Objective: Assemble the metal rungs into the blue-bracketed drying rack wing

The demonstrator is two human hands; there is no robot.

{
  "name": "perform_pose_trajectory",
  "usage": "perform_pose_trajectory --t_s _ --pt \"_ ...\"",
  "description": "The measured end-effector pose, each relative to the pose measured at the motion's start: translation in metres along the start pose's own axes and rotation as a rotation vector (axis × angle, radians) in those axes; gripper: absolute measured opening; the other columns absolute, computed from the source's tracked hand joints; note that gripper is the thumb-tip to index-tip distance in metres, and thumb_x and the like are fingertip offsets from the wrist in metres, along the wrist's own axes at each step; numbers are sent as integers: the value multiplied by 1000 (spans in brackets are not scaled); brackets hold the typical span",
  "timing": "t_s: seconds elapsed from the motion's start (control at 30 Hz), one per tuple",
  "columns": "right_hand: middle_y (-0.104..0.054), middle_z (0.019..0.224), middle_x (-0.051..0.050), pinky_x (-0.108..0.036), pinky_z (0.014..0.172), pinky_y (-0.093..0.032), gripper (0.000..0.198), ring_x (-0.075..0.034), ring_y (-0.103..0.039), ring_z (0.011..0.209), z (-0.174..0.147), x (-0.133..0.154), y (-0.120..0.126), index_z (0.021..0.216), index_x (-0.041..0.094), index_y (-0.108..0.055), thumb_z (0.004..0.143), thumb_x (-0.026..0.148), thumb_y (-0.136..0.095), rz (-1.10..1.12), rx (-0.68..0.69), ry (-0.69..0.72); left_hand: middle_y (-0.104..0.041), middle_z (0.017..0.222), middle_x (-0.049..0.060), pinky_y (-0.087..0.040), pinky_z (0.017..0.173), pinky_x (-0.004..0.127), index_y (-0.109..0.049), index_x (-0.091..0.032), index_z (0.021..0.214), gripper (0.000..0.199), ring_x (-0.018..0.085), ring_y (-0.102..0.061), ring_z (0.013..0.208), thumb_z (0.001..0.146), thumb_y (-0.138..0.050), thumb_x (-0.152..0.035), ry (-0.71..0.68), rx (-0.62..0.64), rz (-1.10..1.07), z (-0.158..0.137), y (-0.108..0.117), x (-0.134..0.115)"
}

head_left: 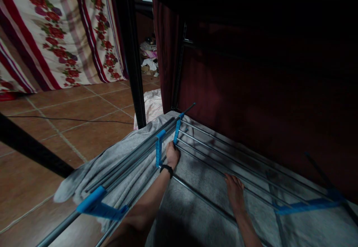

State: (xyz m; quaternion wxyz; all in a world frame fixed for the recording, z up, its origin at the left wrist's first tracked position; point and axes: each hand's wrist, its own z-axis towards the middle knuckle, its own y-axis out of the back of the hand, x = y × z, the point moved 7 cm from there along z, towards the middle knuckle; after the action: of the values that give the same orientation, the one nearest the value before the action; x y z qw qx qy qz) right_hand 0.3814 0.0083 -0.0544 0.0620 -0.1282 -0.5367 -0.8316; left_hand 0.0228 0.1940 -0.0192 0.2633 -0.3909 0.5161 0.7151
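A rack of grey metal rods (pixel 212 148) joined by blue plastic brackets lies across a grey blanket (pixel 201 202). My left hand (pixel 172 154), with a dark band at the wrist, is closed around the rack beside an upright blue bracket (pixel 176 131). Its fingertips are partly hidden. Farther right, my right hand (pixel 234 189) has its fingers curled over the nearest rod of the rack's row. Another blue bracket (pixel 310 205) joins the rods at the right end. Left of my left arm, a bundle of rods (pixel 131 157) passes through more blue brackets (pixel 97 204).
Black metal posts (pixel 131 60) rise at the left, and a dark frame hangs overhead. Behind the rack is a dark red curtain (pixel 207 86). Tiled floor (pixel 69 127) with a thin cable (pixel 69 119) lies beyond, near a floral cloth (pixel 56 34) and piled clothes (pixel 149 62).
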Motion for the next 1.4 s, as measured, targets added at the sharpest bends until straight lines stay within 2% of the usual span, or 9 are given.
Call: perform_pose_trajectory --t_s 0.2,0.33,0.67,1.07,1.4 --pt "-75 108 -10 -44 88 -47 37 -29 -67 102 2 -7 -4 118 25 -73 101 31 -40 27 -11 12 -73 102 11 -50 99 37 -66 -19 93 26 25 -68 108 80 -50 -3 34 14 25 5 -5 8" --pt "-75 109 -11 -47 89 -46 39 -29 -67 103 1 -14 -10 119 24 -71 103 36 -38 63 -11 21 -72 111 12 -49 101 37 -64 -19 93 24 24 -67 111 81 -51 -3 47 0 46 5 -4 12" --pt "-76 105 -11 -47 89 -45 44 -29 -68 102 5 -18 -9 113 25 -74 101 42 -36 156 -8 -11 -72 109 10 -48 100 34 -62 -20 92 22 23 -67 111 83 -51 -3 53 0 66 6 -6 14" --pt "-76 107 -9 -45 94 -44 42 -27 -69 103 3 -8 -6 126 25 -71 105 37 -37 88 14 95 -71 106 9 -49 99 34 -60 -19 88 19 22 -67 105 86 -50 -3 53 4 89 4 -6 12" --pt "-78 105 -8 -46 93 -43 38 -26 -69 100 6 -9 -5 119 24 -74 102 30 -42 104 -15 40 -71 101 9 -50 96 33 -60 -20 87 15 23 -68 101 86 -54 -7 45 -2 130 3 -2 7"
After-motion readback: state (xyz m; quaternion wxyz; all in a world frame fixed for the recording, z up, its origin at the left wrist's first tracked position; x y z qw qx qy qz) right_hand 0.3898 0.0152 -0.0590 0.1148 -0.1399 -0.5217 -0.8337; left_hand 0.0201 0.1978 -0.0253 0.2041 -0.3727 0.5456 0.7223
